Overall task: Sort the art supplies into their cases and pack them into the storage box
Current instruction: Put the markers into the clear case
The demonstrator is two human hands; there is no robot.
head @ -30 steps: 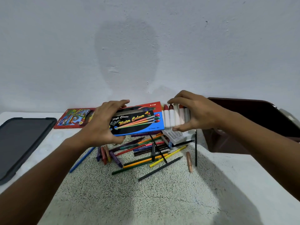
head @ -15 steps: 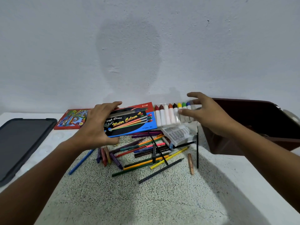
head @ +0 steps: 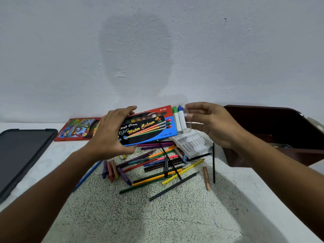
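Observation:
My left hand (head: 110,137) grips a blue and red water colour box (head: 145,130) above the table, thumb underneath and fingers over its top edge. A clear tray of paint tubes (head: 179,121) sticks out of the box's right end, showing only a green and a blue cap. My right hand (head: 215,125) pinches the tray's outer end between thumb and fingers. Below lies a loose pile of coloured pencils and crayons (head: 157,169) on a speckled towel (head: 157,216). The dark brown storage box (head: 263,116) stands open at the right.
A white plastic insert tray (head: 192,144) lies under my right hand. A red coloured-pencil case (head: 77,130) lies against the wall at the left. A dark flat lid (head: 22,151) sits at the far left. A thin black stick (head: 213,163) lies beside the storage box.
Half a second ago the tray stuck far out with several tubes showing. It has slid back into the box, leaving two tubes visible. Both hands have risen slightly and moved closer together.

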